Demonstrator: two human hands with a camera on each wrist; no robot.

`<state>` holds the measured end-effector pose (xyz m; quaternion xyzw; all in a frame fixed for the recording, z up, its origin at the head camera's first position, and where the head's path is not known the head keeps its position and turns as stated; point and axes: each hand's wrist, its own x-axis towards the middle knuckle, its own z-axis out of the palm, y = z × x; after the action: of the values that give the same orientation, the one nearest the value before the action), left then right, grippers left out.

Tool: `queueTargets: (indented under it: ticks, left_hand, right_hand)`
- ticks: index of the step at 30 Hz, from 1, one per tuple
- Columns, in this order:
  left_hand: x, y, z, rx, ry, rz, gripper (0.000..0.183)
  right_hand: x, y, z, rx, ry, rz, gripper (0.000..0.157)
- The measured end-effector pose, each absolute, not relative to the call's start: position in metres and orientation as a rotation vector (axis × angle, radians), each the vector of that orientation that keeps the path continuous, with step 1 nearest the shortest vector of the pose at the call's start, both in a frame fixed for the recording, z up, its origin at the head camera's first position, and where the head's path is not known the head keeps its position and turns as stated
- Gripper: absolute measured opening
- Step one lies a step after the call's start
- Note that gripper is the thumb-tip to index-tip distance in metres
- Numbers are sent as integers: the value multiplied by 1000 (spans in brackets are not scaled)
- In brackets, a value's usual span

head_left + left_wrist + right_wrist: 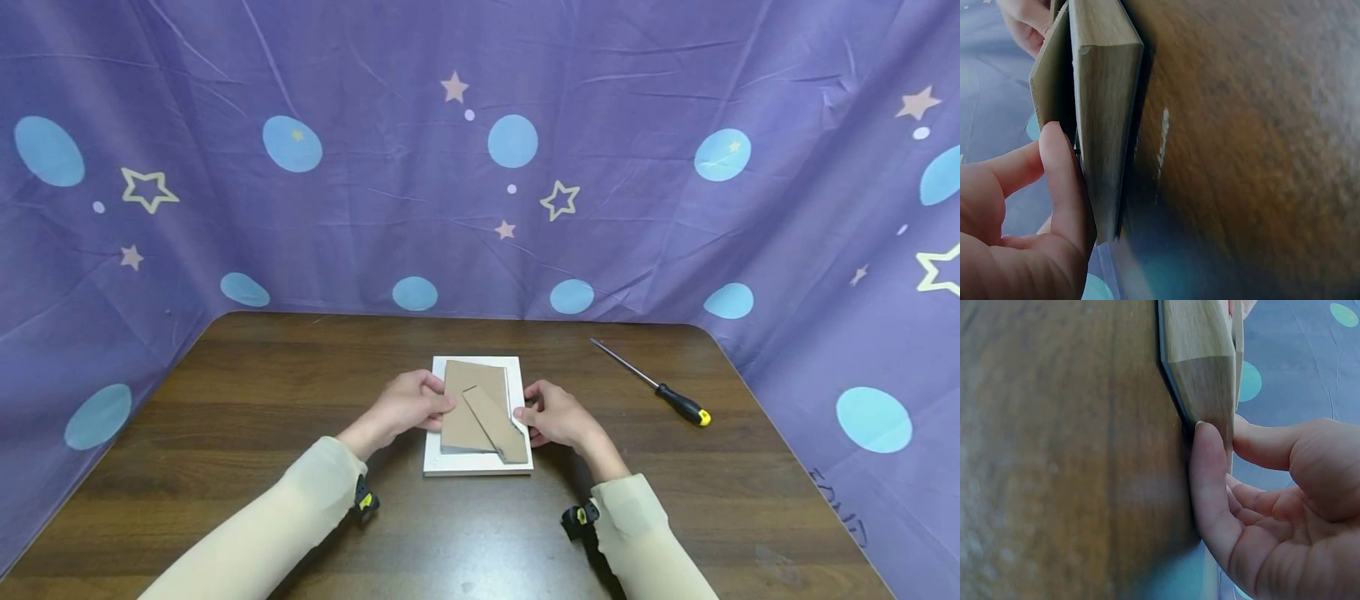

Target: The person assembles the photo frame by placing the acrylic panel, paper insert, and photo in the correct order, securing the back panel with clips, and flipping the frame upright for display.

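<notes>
A picture frame (435, 460) lies face down on the table, its white back upward and its sides pale wood. On it sits a brown backing board (465, 379) with a slanted easel stand (495, 429). My left hand (405, 402) pinches the board's left edge between thumb and finger. In the left wrist view the board (1054, 69) tilts up, a dark gap between it and the frame (1107, 112). My right hand (558, 417) grips the frame's right side; the right wrist view shows one fingertip against the wooden side (1200, 387) and the thumb at the top edge.
A screwdriver (651, 383) with a black and yellow handle lies to the right, beyond the right hand. The brown wooden table (300, 358) meets a purple cloth (360, 217) with stars and blue dots at its back and sides. Both wrists wear small black cameras.
</notes>
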<state>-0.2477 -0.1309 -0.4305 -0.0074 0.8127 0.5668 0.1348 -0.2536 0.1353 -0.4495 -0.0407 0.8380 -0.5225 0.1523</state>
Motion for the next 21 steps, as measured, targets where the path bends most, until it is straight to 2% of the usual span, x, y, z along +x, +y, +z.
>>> queueTargets:
  ticks: [8,21]
  left_hand:
    - [-247,-127,-429,47,2551,1495,51]
    - [-250,-121,-425,143,2746,1177,63]
  right_hand:
    - [-253,135,-449,-115,2406,-1498,32]
    - [-253,136,-450,-117,2396,-1506,32]
